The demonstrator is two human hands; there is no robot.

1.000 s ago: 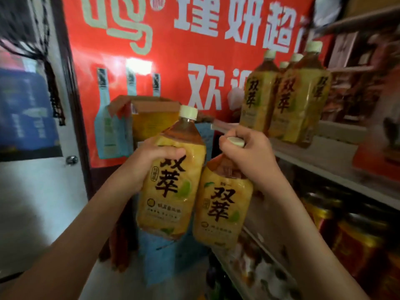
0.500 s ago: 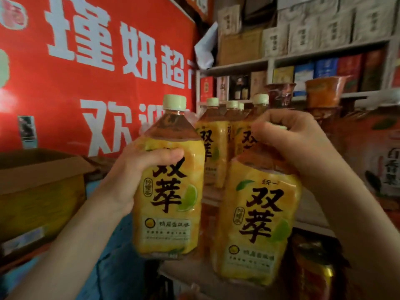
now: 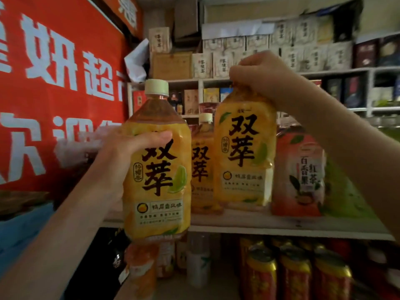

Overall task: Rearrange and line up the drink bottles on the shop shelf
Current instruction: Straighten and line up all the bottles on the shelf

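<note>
My left hand (image 3: 121,156) grips a yellow-labelled tea bottle (image 3: 157,174) round its body and holds it upright in front of the white shelf board (image 3: 281,226), its base below the board's edge. My right hand (image 3: 259,76) grips a second yellow-labelled bottle (image 3: 244,154) by its top, hiding the cap; its base is at the shelf board. Behind and between the two stands another yellow bottle (image 3: 202,167) on the shelf. A red-labelled tea bottle (image 3: 299,172) stands just right of the one in my right hand.
A red banner with white characters (image 3: 54,94) covers the wall at left. Boxes (image 3: 249,57) fill the upper shelves behind. On the lower shelf stand red-and-gold cans (image 3: 294,276) and small bottles (image 3: 198,260). A green-labelled bottle (image 3: 342,191) sits at the far right of the shelf.
Both hands have lifted their bottles up to the shelf. The right-hand bottle has gone from hanging in front of the shelf to standing at the board beside the red-labelled bottle.
</note>
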